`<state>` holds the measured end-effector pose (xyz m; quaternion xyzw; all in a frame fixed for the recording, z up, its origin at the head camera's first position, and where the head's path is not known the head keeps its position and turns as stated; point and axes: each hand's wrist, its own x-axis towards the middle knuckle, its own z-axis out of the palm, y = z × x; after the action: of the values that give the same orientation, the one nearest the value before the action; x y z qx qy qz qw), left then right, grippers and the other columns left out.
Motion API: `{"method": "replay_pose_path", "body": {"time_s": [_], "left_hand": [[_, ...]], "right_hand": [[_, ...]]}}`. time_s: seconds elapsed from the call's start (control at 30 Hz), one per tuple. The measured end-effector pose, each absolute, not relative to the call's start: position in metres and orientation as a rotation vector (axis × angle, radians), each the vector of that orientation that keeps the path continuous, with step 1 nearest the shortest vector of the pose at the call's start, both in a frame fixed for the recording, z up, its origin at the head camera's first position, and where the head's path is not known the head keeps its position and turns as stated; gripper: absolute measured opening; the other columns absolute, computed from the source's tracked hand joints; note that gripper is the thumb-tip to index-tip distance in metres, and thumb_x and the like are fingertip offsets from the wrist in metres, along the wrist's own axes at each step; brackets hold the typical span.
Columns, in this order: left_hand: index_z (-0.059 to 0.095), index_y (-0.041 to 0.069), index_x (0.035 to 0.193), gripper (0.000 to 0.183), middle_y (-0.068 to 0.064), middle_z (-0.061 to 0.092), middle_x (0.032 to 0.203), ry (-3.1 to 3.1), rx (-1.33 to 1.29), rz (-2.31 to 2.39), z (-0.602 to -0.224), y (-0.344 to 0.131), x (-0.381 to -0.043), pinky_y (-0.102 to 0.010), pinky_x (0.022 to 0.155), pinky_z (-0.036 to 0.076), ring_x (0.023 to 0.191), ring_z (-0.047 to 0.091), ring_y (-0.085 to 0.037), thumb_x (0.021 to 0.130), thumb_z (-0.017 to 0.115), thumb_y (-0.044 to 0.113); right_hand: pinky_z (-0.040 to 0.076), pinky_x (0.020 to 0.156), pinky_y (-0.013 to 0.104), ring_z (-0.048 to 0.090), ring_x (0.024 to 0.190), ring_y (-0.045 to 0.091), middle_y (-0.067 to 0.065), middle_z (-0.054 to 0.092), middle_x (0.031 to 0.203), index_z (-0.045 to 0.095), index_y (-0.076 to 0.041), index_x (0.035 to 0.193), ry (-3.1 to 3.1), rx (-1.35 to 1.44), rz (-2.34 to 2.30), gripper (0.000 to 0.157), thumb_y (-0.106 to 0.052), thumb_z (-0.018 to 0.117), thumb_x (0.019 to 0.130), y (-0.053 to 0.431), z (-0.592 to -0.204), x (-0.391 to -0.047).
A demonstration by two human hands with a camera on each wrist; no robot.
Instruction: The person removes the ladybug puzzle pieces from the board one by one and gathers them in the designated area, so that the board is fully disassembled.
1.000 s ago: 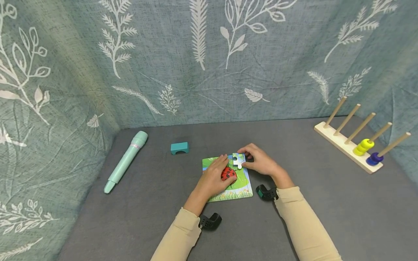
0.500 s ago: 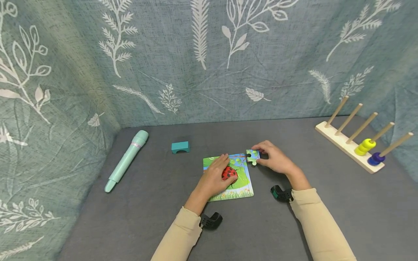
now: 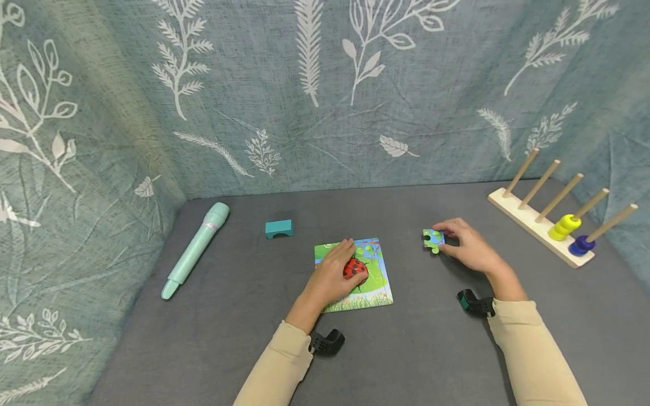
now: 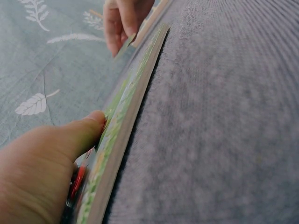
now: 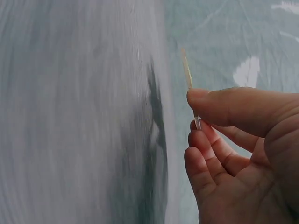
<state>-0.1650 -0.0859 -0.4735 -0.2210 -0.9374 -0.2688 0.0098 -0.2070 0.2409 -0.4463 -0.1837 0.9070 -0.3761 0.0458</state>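
Note:
A ladybug jigsaw puzzle (image 3: pixel 377 285) in a thin square tray lies flat on the grey table. My left hand (image 3: pixel 329 281) rests on its left half, fingers extended, thumb beside the red ladybug (image 3: pixel 355 269). The left wrist view shows that thumb touching the picture near the tray's edge (image 4: pixel 122 144). To the right of the puzzle, my right hand (image 3: pixel 469 245) pinches a green and blue puzzle piece (image 3: pixel 434 240) between thumb and fingers. Seen edge-on in the right wrist view, the puzzle piece (image 5: pixel 187 70) stands off the table surface.
A teal arch block (image 3: pixel 279 228) sits behind the puzzle to the left. Farther left lies a mint-green microphone-shaped toy (image 3: pixel 195 254). At the back right stands a wooden peg stacker (image 3: pixel 543 226) with yellow and blue rings. A patterned cloth (image 3: pixel 325 141) hangs behind the table.
My right hand has carried the puzzle piece from above the puzzle's top right corner out to the right, uncovering that corner. My left hand has stayed on the puzzle.

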Motion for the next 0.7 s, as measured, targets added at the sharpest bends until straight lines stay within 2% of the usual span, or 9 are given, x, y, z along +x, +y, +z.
{"method": "replay_pose_path", "body": {"time_s": [0.27, 0.7], "left_hand": [[0.043, 0.006, 0.143, 0.067, -0.008, 0.035, 0.152, -2.941, -0.690, -0.832, -0.475, -0.088, -0.165, -0.042, 0.117, 0.031, 0.143, 0.029, -0.023, 0.090, 0.063, 0.042], [0.044, 0.004, 0.142, 0.068, -0.009, 0.036, 0.151, -2.909, -0.706, -0.847, -0.474, -0.088, -0.166, -0.042, 0.117, 0.031, 0.142, 0.030, -0.023, 0.089, 0.064, 0.041]], "right_hand": [[0.040, 0.094, 0.056, 0.045, 0.111, 0.041, 0.027, 0.043, 0.126, 0.049, 0.007, 0.131, 2.838, -0.433, -1.101, 0.042, -0.005, 0.058, 0.092, 0.279, -0.449, -0.204], [0.040, 0.088, 0.055, 0.047, 0.108, 0.042, 0.030, 0.046, 0.122, 0.051, 0.010, 0.125, 2.990, -0.303, -1.122, 0.036, -0.001, 0.057, 0.092, 0.318, -0.458, -0.197]]}}
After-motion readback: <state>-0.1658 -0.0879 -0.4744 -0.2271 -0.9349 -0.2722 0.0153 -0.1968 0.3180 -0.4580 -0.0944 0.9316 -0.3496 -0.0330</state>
